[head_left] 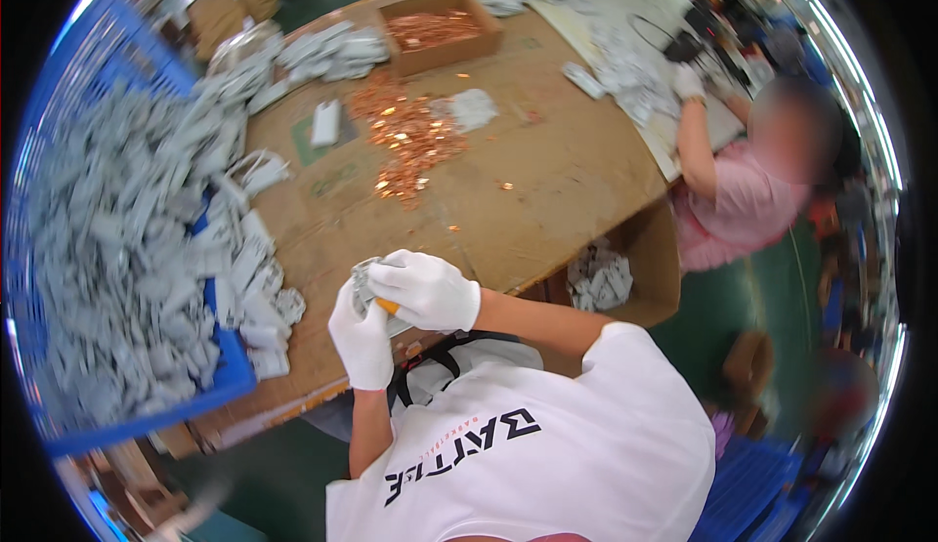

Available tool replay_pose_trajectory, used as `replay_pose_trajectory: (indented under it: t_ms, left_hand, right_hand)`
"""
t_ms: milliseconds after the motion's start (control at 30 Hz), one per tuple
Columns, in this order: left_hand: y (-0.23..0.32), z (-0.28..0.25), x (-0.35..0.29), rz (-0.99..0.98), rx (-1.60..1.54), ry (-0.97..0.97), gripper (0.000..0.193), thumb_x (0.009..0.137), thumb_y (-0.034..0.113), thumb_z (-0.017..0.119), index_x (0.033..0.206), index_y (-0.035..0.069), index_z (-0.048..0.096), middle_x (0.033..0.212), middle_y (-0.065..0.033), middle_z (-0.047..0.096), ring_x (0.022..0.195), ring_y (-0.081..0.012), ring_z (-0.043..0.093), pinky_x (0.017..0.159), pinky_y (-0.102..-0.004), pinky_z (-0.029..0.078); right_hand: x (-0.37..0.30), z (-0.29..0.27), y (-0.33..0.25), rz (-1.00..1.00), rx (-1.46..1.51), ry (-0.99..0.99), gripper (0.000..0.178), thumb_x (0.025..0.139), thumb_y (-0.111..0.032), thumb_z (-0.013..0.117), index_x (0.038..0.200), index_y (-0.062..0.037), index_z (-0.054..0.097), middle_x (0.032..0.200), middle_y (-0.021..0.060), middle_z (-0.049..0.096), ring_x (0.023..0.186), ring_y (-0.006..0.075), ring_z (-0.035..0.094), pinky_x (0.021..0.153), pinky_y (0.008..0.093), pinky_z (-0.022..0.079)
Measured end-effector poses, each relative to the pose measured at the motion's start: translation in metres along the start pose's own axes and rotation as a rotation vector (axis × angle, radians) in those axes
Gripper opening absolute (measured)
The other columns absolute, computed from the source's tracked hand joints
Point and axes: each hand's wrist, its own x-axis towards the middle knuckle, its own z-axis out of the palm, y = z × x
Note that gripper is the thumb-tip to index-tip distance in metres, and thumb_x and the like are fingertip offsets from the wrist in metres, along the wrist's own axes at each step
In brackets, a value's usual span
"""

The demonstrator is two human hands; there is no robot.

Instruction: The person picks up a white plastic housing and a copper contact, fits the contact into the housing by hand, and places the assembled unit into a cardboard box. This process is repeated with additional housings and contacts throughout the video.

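Note:
At the near edge of the table, both gloved hands meet around a small grey-white plastic part. My left hand grips it from below with fingers closed. My right hand closes over its upper right side. A small orange-yellow piece shows under my right fingers; what it is I cannot make out. Beyond the hands, small shiny copper pieces lie loose in a heap on the tabletop. A white plastic piece rests left of that heap.
A blue crate overflows with grey plastic parts on the left. At the back stands a cardboard box of copper pieces. An open carton with white parts sits below the right edge. A gloved co-worker works at right.

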Motion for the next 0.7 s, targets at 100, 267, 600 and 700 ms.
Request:
replay_pose_trajectory:
  t_ms: [100,267,600,700]
  left_hand:
    - [0.011,0.014,0.009,0.018,0.006,-0.073,0.032,0.088,-0.001,0.055,0.119,-0.007,0.064,0.11,-0.0087,0.069,0.101,-0.014,0.063,0.09,-0.0275,0.048]
    - [-0.006,0.021,0.014,-0.036,-0.068,-0.191,0.038,0.092,0.006,0.063,0.127,-0.009,0.06,0.117,-0.0095,0.067,0.1,-0.0139,0.064,0.084,-0.0259,0.052]
    - [-0.002,0.056,0.014,-0.133,-0.059,-0.308,0.039,0.093,0.003,0.059,0.13,-0.009,0.058,0.117,-0.0105,0.067,0.099,-0.0139,0.066,0.081,-0.0248,0.055]
    - [0.001,0.065,0.012,-0.132,-0.04,-0.31,0.035,0.092,0.001,0.057,0.125,-0.01,0.06,0.113,-0.0113,0.068,0.099,-0.0148,0.064,0.086,-0.0264,0.051]
  right_hand:
    - [0.003,-0.019,0.008,-0.12,-0.11,0.036,0.028,0.081,-0.013,0.068,0.107,-0.0026,0.064,0.1,0.0113,0.062,0.09,0.0287,0.063,0.075,0.0384,0.055]
    - [-0.013,-0.019,0.011,0.022,-0.162,0.176,0.02,0.082,-0.018,0.067,0.096,-0.0054,0.061,0.082,0.008,0.059,0.073,0.0251,0.063,0.061,0.0379,0.054]
    - [-0.046,-0.032,0.02,0.14,-0.212,0.257,0.025,0.083,-0.019,0.067,0.103,-0.0057,0.06,0.08,0.0075,0.056,0.069,0.024,0.061,0.061,0.0378,0.053]
    - [-0.051,-0.032,0.026,0.221,-0.179,0.195,0.025,0.083,-0.019,0.067,0.103,-0.0055,0.061,0.086,0.0081,0.059,0.071,0.0251,0.061,0.063,0.039,0.054]
